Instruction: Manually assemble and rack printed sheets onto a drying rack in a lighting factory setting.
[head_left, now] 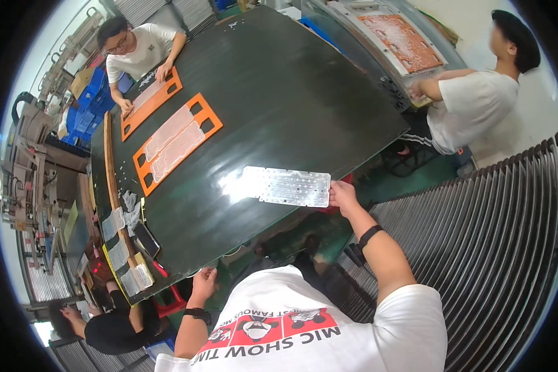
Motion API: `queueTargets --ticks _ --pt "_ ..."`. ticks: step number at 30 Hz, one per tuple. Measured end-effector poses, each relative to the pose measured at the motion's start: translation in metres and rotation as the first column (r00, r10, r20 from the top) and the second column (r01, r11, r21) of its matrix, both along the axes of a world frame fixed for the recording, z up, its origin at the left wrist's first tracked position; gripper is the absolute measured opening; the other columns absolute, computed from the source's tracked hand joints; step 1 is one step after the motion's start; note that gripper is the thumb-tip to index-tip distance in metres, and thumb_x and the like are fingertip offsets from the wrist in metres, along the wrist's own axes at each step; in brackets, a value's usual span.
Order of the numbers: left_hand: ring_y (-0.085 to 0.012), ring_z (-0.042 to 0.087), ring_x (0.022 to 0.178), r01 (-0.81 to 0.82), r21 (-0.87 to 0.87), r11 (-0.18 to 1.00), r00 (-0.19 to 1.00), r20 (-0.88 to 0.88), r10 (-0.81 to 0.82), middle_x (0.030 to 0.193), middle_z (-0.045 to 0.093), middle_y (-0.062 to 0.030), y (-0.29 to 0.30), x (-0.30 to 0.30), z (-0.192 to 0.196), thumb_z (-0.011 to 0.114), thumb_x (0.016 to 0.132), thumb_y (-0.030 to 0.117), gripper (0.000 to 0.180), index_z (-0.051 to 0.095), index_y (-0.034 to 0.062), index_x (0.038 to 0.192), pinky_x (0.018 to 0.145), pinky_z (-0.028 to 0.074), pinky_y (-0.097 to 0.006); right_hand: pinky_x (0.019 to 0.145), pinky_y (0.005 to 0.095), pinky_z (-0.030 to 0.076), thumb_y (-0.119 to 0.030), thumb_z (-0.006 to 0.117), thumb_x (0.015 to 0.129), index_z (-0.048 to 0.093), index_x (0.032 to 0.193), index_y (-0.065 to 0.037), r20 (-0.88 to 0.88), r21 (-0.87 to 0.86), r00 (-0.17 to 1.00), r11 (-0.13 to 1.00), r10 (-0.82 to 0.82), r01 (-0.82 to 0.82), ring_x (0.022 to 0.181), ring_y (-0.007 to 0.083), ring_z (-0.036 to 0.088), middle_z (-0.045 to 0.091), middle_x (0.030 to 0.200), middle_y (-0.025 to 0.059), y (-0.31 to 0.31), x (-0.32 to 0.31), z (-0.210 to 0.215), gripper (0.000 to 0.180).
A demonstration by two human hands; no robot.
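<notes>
My right hand point(343, 194) grips the right end of a clear, flat plastic panel point(291, 186) with rows of small round marks. The panel is over the near part of a dark table point(273, 93), its left end beside a bright glare. My left hand point(204, 281) is low at the table's near edge, fingers curled in; whether anything is in them is hidden. Farther left on the table lies an orange frame point(212, 118) carrying two pale, translucent panels point(177, 139).
A co-worker point(144, 49) bends over another orange frame point(161, 93) at the far left. Another person point(477, 93) works at a tray point(409, 46) on the right. A phone-like dark object point(147, 240) and clear pieces point(118, 254) line the left edge. Metal racks point(477, 235) stand at right.
</notes>
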State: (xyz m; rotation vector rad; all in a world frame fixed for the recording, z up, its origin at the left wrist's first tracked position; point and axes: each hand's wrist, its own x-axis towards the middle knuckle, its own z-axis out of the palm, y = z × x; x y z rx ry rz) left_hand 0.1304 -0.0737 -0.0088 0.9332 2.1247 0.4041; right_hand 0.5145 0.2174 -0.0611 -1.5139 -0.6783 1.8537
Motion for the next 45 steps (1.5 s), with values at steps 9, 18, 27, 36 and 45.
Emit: queueTargets --ticks 9,18,27,36,45 --pt "-0.0209 0.062 0.068 0.183 0.179 0.967 0.983 -0.026 -0.181 0.076 0.064 -0.0166 0.026 -0.035 -0.031 0.058 0.085 0.022 0.027 0.061 -0.0051 0.089 0.065 0.047 -0.03 0.071 0.0397 0.048 -0.018 0.053 0.084 0.064 0.084 0.002 0.676 0.444 0.718 0.869 -0.166 -0.217 0.079 0.0316 0.064 0.064 0.081 0.02 -0.008 -0.009 -0.007 0.023" --pt "-0.0367 0.049 0.065 0.788 0.47 0.399 0.605 -0.47 -0.643 0.066 0.051 -0.0168 0.09 -0.063 -0.069 0.06 0.077 0.013 0.02 0.051 0.003 0.063 0.06 0.038 -0.045 0.068 0.0486 0.044 -0.015 0.052 0.08 0.058 0.074 -0.001 0.738 0.668 0.387 0.677 -0.552 -0.309 0.079 0.0423 0.056 0.058 0.077 0.0235 -0.032 0.011 0.181 0.016" --pt "-0.038 0.051 0.066 0.822 0.569 0.027 0.349 -0.465 -0.814 0.069 0.055 -0.0178 0.097 -0.087 -0.076 0.059 0.077 0.017 0.013 0.059 0.0042 0.075 0.062 0.041 -0.047 0.075 0.0401 0.049 -0.009 0.051 0.08 0.064 0.093 0.001 0.47 0.799 -0.442 0.581 -0.764 -0.154 0.083 0.0346 0.063 0.063 0.087 0.022 -0.208 0.108 0.477 0.021" --pt "-0.045 0.052 0.087 0.837 0.52 0.169 0.428 -0.43 -0.795 0.093 0.059 -0.023 0.099 -0.089 -0.087 0.054 0.081 0.031 0.029 0.062 0.0077 0.096 0.077 0.042 -0.05 0.044 0.0364 0.049 -0.003 0.045 0.082 0.059 0.085 0.002 0.306 0.779 -0.454 -0.054 -0.837 0.625 0.053 0.0236 0.058 0.06 0.073 0.0138 -0.451 0.176 0.517 0.015" --pt "-0.0442 0.052 0.081 0.816 0.571 0.089 0.407 -0.459 -0.79 0.087 0.058 -0.023 0.104 -0.073 -0.08 0.056 0.079 0.026 0.024 0.061 0.0057 0.091 0.073 0.042 -0.05 0.052 0.0371 0.053 -0.005 0.04 0.087 0.059 0.087 0.001 0.298 0.666 -0.484 -0.184 -0.823 0.723 0.064 0.0232 0.061 0.062 0.077 0.0138 -0.499 0.183 0.474 0.019"
